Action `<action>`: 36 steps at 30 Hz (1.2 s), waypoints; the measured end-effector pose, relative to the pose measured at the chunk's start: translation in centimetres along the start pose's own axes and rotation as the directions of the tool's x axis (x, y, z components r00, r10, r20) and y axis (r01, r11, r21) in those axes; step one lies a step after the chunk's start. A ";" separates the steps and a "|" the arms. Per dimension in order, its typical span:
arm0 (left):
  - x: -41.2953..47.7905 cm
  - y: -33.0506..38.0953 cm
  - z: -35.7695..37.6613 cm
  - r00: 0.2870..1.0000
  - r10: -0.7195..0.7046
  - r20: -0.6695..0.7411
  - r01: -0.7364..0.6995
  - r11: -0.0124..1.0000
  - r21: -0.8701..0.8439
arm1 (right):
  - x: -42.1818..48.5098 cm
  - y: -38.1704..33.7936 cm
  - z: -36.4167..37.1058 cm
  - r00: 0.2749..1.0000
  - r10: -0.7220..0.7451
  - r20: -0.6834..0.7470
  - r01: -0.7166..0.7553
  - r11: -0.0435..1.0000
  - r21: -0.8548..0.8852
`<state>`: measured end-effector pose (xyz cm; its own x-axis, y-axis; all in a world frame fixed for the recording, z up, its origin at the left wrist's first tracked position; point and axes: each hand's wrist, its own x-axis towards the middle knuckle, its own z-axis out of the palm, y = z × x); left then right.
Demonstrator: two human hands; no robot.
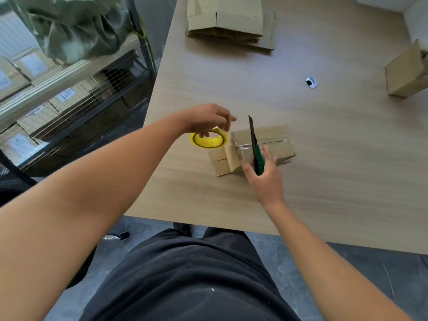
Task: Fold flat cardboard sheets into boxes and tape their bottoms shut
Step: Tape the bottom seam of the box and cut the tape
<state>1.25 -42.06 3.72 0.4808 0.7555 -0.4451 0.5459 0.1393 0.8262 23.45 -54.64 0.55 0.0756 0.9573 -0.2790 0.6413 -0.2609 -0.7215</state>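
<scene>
Sealing the box (pixel 278 149) under the right hand (pixel 266 179), its fingers clamped on a knife (pixel 257 158), seemed nearly done; the left hand (pixel 206 119) pinched the tape roll (pixel 208 142) just beside, so cutting the strip was judged next.

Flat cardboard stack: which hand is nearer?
Left. The left hand, holding the tape roll, is nearer the stack; the right hand, gripping the knife over the box, is farther toward the person.

My right hand (pixel 264 179) is hiding part of the taped box's (pixel 279 148) near side; the frame's right edge is cutting off a second box (pixel 404 75).
</scene>
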 end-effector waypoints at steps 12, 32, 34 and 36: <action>-2.0 1.3 7.6 0.987 -0.156 0.041 0.160 0.979 -0.129 | 4.9 5.9 -4.7 0.938 -0.339 0.080 0.343 0.937 -0.057; -4.2 5.9 15.2 0.898 -0.341 -0.279 0.262 0.922 -0.284 | 8.4 7.6 -10.8 0.764 -0.570 0.301 0.540 0.821 0.184; -4.4 7.3 14.4 0.888 -0.319 -0.333 0.245 0.938 -0.244 | 7.8 7.1 -12.3 0.814 -0.506 0.286 0.412 0.849 0.329; -4.6 9.4 13.5 0.887 -0.288 -0.361 0.218 0.950 -0.221 | 7.5 6.8 -13.5 0.839 -0.473 0.269 0.368 0.857 0.361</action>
<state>13.45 -52.88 8.84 0.0216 0.8612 -0.5078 0.4722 0.4389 0.7644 38.67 -47.55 2.08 -0.4457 0.8929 -0.0632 0.3021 0.0836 -0.9496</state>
